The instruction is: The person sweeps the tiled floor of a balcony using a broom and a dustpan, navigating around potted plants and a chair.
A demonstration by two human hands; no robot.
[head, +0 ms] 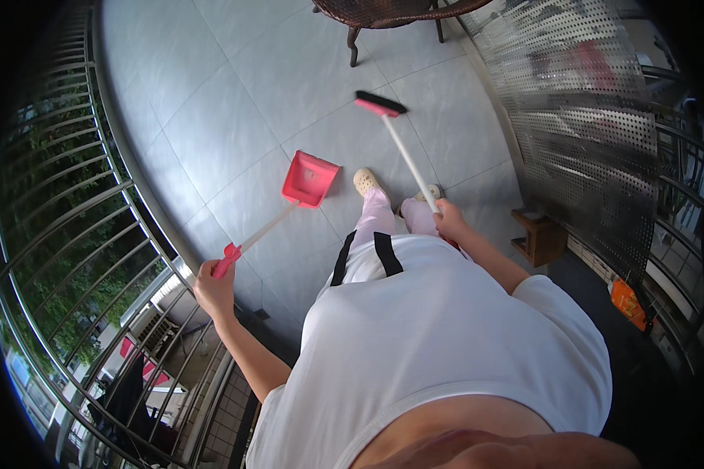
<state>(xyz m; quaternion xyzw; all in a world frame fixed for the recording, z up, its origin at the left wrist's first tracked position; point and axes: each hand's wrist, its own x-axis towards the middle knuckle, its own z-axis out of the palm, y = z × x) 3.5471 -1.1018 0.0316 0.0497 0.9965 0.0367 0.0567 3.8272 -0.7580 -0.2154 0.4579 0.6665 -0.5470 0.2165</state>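
My left hand (216,288) grips the pink handle end of a long-handled dustpan (310,179). Its pink pan lies by the tiled floor ahead of me, left of my feet, with some dark bits of debris inside. My right hand (450,221) is closed around the white pole of a broom (409,159), close to my right thigh. The broom's pink head with black bristles is farther out, beyond my feet and to the right of the dustpan. Whether the bristles touch the floor I cannot tell.
Metal railings (130,223) run along the left. A dark woven chair (381,13) stands at the far end. Perforated metal panels (569,117) line the right side, near a small brown wooden stand (541,237) and a hanging orange bag (629,303). Cream clogs (364,182) are on my feet.
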